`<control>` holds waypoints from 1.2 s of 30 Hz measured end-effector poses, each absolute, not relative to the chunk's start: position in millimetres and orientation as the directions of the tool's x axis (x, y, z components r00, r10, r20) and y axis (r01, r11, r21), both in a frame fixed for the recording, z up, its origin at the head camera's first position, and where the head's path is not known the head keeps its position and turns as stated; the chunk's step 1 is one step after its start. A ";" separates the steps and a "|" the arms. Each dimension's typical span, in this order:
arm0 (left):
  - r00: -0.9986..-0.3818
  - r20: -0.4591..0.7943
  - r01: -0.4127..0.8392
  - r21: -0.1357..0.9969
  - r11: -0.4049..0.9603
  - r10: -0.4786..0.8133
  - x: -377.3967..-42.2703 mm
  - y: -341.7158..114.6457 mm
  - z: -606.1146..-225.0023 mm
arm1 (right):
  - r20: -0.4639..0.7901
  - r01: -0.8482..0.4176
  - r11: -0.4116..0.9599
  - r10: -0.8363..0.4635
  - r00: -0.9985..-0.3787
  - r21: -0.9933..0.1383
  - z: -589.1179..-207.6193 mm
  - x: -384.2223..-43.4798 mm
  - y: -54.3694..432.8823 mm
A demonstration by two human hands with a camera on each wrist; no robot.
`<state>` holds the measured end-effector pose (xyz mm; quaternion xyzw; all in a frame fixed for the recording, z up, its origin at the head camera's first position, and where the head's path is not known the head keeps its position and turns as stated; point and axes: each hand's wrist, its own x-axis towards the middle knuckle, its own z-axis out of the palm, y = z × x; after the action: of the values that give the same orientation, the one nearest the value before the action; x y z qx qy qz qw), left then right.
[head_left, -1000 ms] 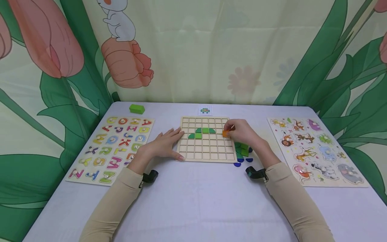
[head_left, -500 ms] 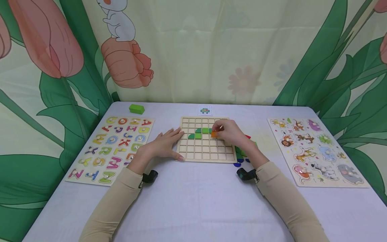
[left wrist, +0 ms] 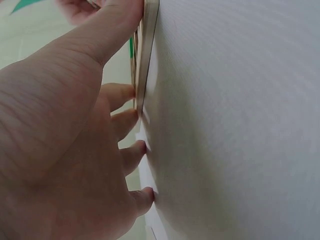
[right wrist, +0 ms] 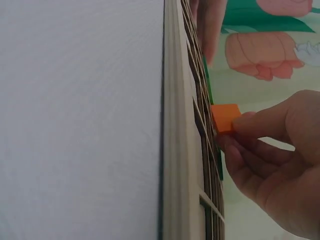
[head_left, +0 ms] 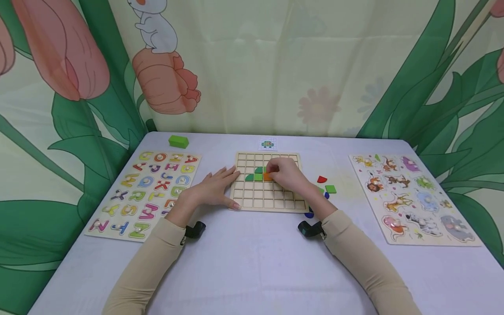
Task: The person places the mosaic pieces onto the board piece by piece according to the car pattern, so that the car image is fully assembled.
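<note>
My right hand (head_left: 286, 174) pinches an orange square tile (right wrist: 225, 117) between thumb and fingers, right at the surface of the wooden grid board (head_left: 271, 202). In the head view the orange tile overlaps the cell just right of a light green square tile (head_left: 257, 177). A dark green rounded tile (head_left: 249, 177) lies left of that square, and another green rounded tile (head_left: 258, 169) sits above it. My left hand (head_left: 212, 187) lies with fingers spread at the board's left edge; in the left wrist view its thumb (left wrist: 117, 30) and fingertips touch the frame and the table.
Red, green and blue loose tiles, among them a red quarter piece (head_left: 322, 179), lie right of the board. A small pattern card (head_left: 267, 144) is behind it. An alphabet puzzle (head_left: 149, 192) stands left, an animal puzzle (head_left: 413, 199) right, and a green block (head_left: 179, 141) back left.
My right hand has carried the orange tile leftward from the board's right edge to beside the light green square. Loose tiles on the right show more now. My left hand stays put.
</note>
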<state>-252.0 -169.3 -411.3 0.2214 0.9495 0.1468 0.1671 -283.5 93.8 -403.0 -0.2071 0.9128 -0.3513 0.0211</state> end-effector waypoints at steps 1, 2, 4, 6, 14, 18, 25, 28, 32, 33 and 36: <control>-0.847 -0.252 0.370 0.352 0.860 0.468 -252.3 -169.6 -411.7 | 0.103 -0.362 0.674 -0.392 -0.914 -0.644 -402.7 -283.4 93.1; -0.848 -0.252 0.370 0.349 0.861 0.467 -252.7 -169.9 -412.4 | 0.101 -0.362 0.681 -0.392 -0.914 -0.637 -402.0 -283.0 92.4; -0.848 -0.249 0.373 0.348 0.860 0.468 -253.1 -170.7 -413.0 | 0.096 -0.363 0.699 -0.391 -0.915 -0.616 -400.9 -282.6 91.3; -0.849 -0.248 0.371 0.348 0.861 0.467 -253.2 -171.2 -413.3 | 0.090 -0.363 0.714 -0.391 -0.916 -0.598 -400.6 -282.5 90.4; -0.845 -0.241 0.383 0.348 0.855 0.477 -253.9 -172.2 -413.4 | 0.064 -0.389 0.751 -0.423 -0.904 -0.534 -402.5 -280.9 90.8; -0.845 -0.243 0.383 0.348 0.856 0.477 -253.4 -171.9 -412.0 | 0.047 -0.383 0.749 -0.428 -0.903 -0.541 -402.7 -280.2 91.6; -0.844 -0.246 0.380 0.354 0.855 0.477 -252.8 -170.8 -410.8 | 0.012 -0.369 0.744 -0.436 -0.900 -0.557 -402.4 -279.2 95.7; -0.845 -0.250 0.377 0.349 0.858 0.473 -253.0 -170.4 -411.4 | -0.003 -0.368 0.737 -0.448 -0.894 -0.567 -401.4 -278.7 99.4; -0.843 -0.253 0.375 0.355 0.856 0.475 -253.2 -170.2 -412.1 | -0.012 -0.368 0.736 -0.454 -0.891 -0.568 -399.4 -277.4 107.9; -0.843 -0.254 0.375 0.356 0.856 0.475 -253.2 -170.2 -412.1 | -0.016 -0.364 0.739 -0.451 -0.892 -0.567 -398.6 -276.8 110.6; -0.844 -0.251 0.374 0.357 0.856 0.473 -252.9 -170.3 -412.7 | -0.021 -0.354 0.747 -0.441 -0.897 -0.563 -396.7 -275.8 119.9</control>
<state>-252.9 -170.3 -412.7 0.2231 0.9488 0.1485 0.1674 -275.8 119.9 -396.7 -0.2134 0.9314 -0.2846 0.0766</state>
